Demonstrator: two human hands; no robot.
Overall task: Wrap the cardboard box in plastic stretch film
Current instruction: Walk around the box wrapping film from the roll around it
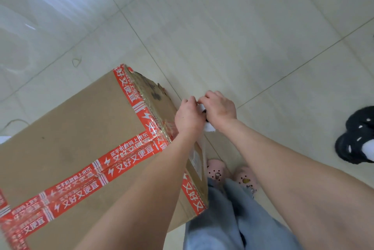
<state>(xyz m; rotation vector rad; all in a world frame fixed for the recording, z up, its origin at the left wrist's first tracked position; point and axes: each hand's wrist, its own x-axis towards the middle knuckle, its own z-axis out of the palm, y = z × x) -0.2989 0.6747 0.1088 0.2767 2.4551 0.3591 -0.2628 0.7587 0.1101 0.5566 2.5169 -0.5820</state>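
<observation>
Pale floor tiles (242,26) with thin grey lines fill the head camera's view, and the top left part of the floor is shiny. A little loop of thread (76,62) lies on the tiles there.

A big brown cardboard box (70,128) stands on the floor at the lower left. Red tape (125,156) with white writing runs along its top and down its edges. The far end of the box looks glossy and has dark marks on it. I cannot tell if that shine is film or tape.

Both bare arms reach out, and the two hands meet just past the box's right edge, near its top corner. The left hand (188,116) is right over that edge, and the right hand (219,108) is beside it, out over the floor. Both have their fingers curled in. Between them they pinch a small white bunch of stretch film (209,128). It pokes out under the hands, close against the side of the box. A thin, clear strip seems to hang from it down the box's side, past a pale label (195,157).

Below the hands are two pink shoes (216,168) and blue trousers (222,219), just beside the box. Another person's black shoe (356,134) with white dots is at the right edge, well apart from the box.
</observation>
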